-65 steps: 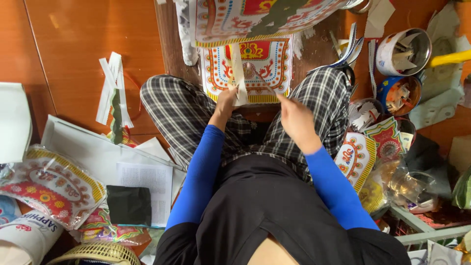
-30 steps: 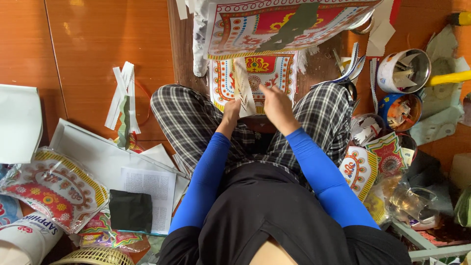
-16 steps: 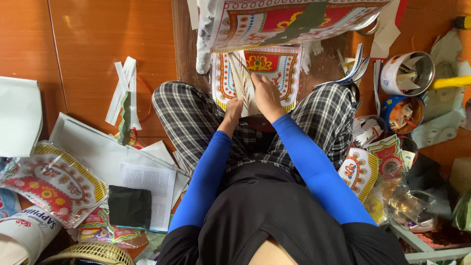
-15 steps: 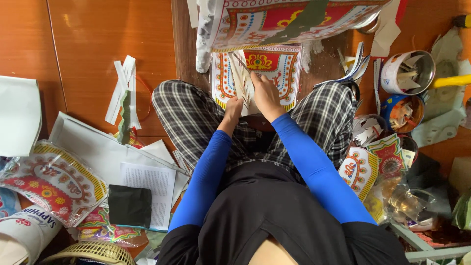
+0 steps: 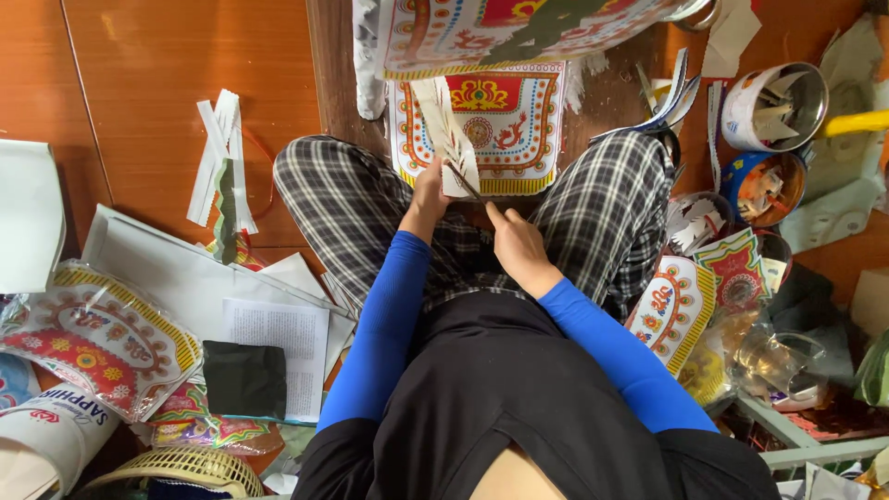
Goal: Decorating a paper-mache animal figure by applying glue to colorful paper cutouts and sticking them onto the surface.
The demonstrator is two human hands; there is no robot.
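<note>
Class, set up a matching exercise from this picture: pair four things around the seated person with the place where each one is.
Things:
1. white paper strip
2. tin of paper scraps
3. dark green square
4. woven basket

Places:
A. bottom edge, on the person's left
B. held up in the left hand
C. on the printed sheets on the floor, on the person's left
D. far right, near the top

Pairs: 1-B, 2-D, 3-C, 4-A

Blue sleeves, black-and-white plaid trousers, red-and-white ornamented paper sheet, orange-brown wooden floor.
</note>
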